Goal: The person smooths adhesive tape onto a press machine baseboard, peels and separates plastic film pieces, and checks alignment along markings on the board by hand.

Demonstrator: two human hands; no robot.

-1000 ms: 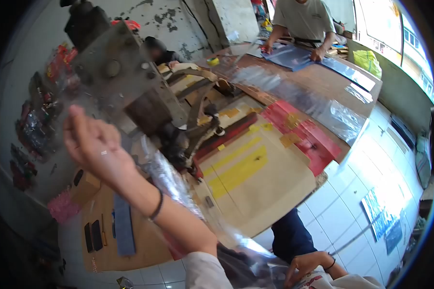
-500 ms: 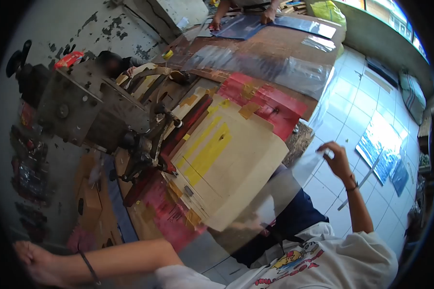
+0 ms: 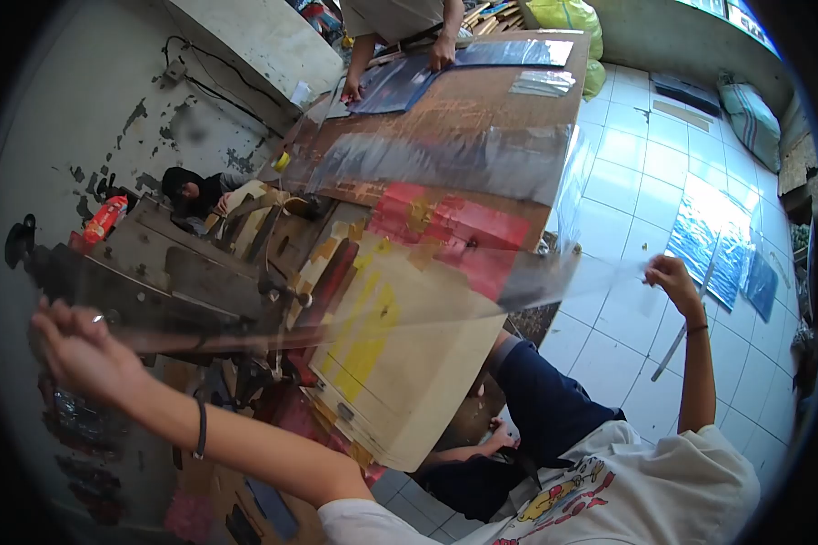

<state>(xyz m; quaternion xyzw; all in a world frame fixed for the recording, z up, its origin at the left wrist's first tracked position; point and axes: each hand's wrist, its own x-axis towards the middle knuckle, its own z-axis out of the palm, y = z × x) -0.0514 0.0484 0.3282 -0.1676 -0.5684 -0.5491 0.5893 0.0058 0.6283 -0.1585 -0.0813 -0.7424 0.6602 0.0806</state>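
A clear plastic sheet (image 3: 445, 304) stretches through the air between my two hands, above the cream board (image 3: 436, 372) with yellow tape strips on it. At the far left my left hand (image 3: 86, 350) has its fingers curled at one end of the sheet, near the dark metal press (image 3: 154, 250). My right hand (image 3: 671, 277) pinches the other end out over the tiled floor. Beneath the sheet, red plastic pieces (image 3: 482, 236) are taped along the far side of the board.
Across the wooden table (image 3: 482, 104), a co-worker's hands (image 3: 442, 53) touch blue-tinted plastic sheets (image 3: 395, 86). Another person (image 3: 195, 195) is behind the press. Shiny sheets (image 3: 700, 227) lie on the floor at right, with a sack (image 3: 750, 118) beyond.
My left hand has risen from the lower left, and the plastic sheet now stretches across between both hands. My right hand has moved slightly right. The view has shifted.
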